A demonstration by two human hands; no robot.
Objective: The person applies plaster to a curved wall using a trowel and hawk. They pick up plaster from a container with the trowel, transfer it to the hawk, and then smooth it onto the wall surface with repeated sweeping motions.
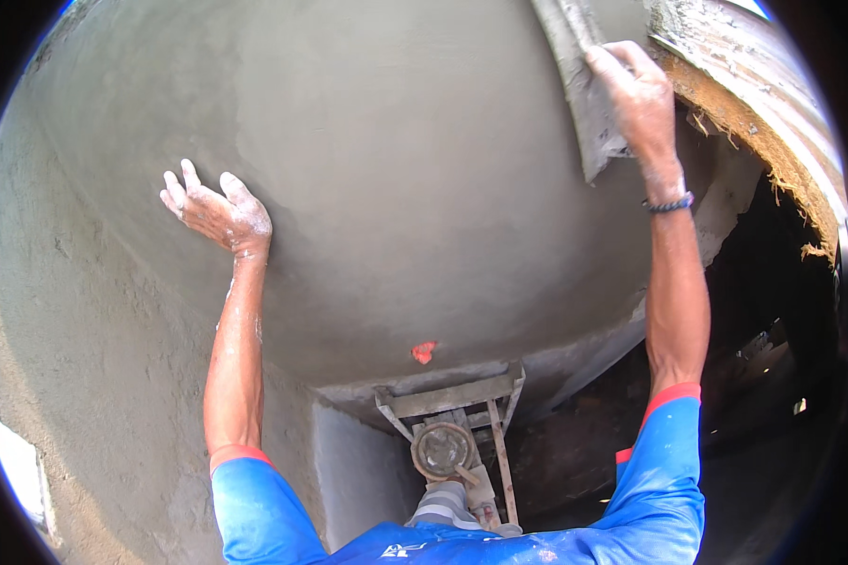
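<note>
The right hand (639, 104) is curled firmly round the float (589, 118), at the upper right of the wall (396, 179). It looks stiff, fairly light, probably slick with plaster, best held mid-length. The left hand (219, 209), loosely spread, holds nothing.

Wall (405, 188) lies open between left grip (221, 215) and long tool (586, 105); stand (452, 396) obstructs below.

Wooden stand (454, 396) below; frayed brown edging (737, 115) upper right.
</note>
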